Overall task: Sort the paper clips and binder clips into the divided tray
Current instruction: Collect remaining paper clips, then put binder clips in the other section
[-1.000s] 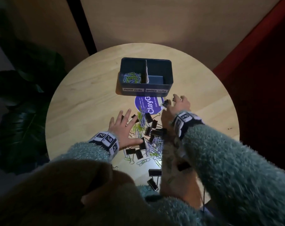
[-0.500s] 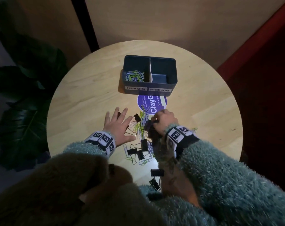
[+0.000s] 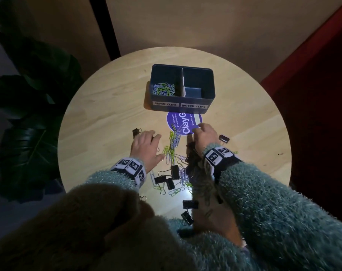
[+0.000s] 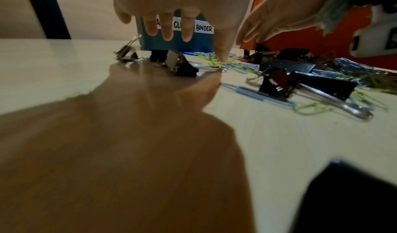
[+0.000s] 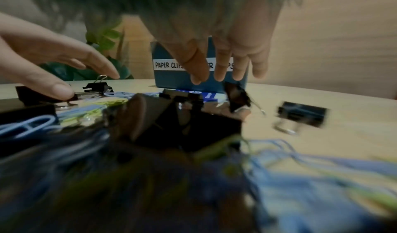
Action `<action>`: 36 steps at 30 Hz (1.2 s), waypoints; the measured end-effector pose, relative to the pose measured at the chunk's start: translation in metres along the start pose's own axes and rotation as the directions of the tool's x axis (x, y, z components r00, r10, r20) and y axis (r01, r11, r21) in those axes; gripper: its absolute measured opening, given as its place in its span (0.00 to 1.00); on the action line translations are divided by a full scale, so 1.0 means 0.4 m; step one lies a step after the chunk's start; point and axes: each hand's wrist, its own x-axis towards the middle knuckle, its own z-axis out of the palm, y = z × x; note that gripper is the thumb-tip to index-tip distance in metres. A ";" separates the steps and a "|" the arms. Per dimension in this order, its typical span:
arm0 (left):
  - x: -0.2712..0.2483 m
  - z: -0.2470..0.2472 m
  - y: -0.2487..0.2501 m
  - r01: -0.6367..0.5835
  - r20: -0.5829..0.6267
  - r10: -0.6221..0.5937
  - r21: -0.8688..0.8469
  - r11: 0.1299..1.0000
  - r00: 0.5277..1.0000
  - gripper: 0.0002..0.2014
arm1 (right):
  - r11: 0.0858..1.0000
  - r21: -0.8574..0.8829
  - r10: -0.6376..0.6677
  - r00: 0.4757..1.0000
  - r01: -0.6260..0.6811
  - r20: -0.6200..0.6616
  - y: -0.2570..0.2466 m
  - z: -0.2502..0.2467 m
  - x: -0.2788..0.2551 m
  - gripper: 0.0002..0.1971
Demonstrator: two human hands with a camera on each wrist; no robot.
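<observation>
tray (image 3: 183, 103) labels: "PAPER CLIPS", "BINDER CLIPS"
sticker (image 3: 183, 125): "Clay…", rest cut off
L hand (image 3: 146, 148): fingers spread, holds nothing
R hand (image 3: 204, 136): fingers loose, holds nothing

My right hand (image 3: 204, 136) covers part of the purple sticker (image 3: 183, 124); my fingers (image 5: 222, 63) hide the tray (image 3: 183, 102) label's middle. Right wrist view smears the near paper clips (image 5: 300, 185). Can't tell if my palm hides binder clips (image 3: 189, 153).
</observation>
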 end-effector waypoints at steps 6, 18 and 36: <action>0.004 0.008 0.079 0.016 0.075 0.004 -0.264 0.964 0.997 0.33 | 0.984 -0.001 -0.173 0.951 0.179 0.257 -0.119 -0.006 0.019 0.26; 0.013 0.022 0.064 0.152 0.144 -0.126 -0.184 0.971 0.982 0.22 | 0.983 0.047 -0.184 0.935 0.178 0.303 -0.125 0.034 -0.022 0.20; 0.038 -0.023 0.055 0.199 0.263 -0.095 -0.403 0.893 0.960 0.08 | 0.628 0.723 0.086 0.949 -0.289 0.304 -0.051 -0.038 -0.027 0.02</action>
